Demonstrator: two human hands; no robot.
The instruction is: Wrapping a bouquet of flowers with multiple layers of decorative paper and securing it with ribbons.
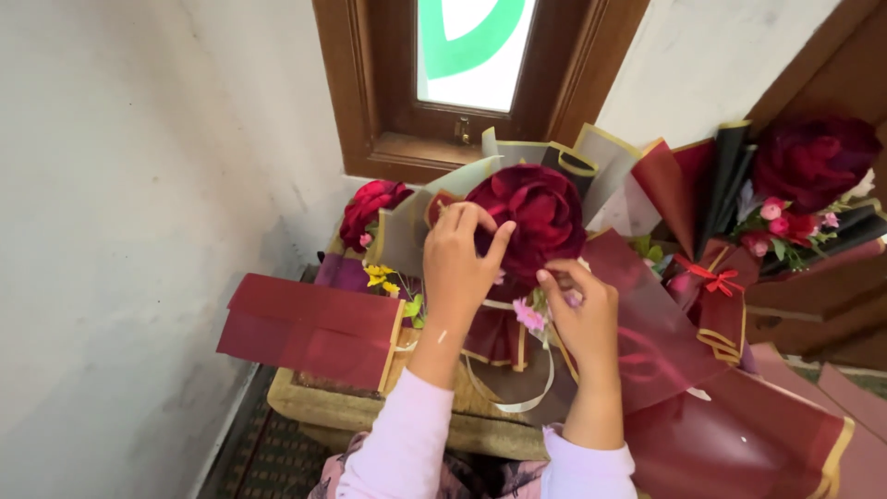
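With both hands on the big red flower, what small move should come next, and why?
Probably tuck the pink sprig closer under the big rose. The right hand pinches it just below the bloom, while the left hand steadies the petals, and the sprig looks apart from the rose.

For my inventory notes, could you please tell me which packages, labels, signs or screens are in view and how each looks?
Sign: in the window at top centre, white panel with a curved green shape.
Wrapped bouquet: centre, dark red flower in maroon and grey gold-edged paper; left hand touches the flower, right hand beside it.
Second bouquet: right, similar wrapping.
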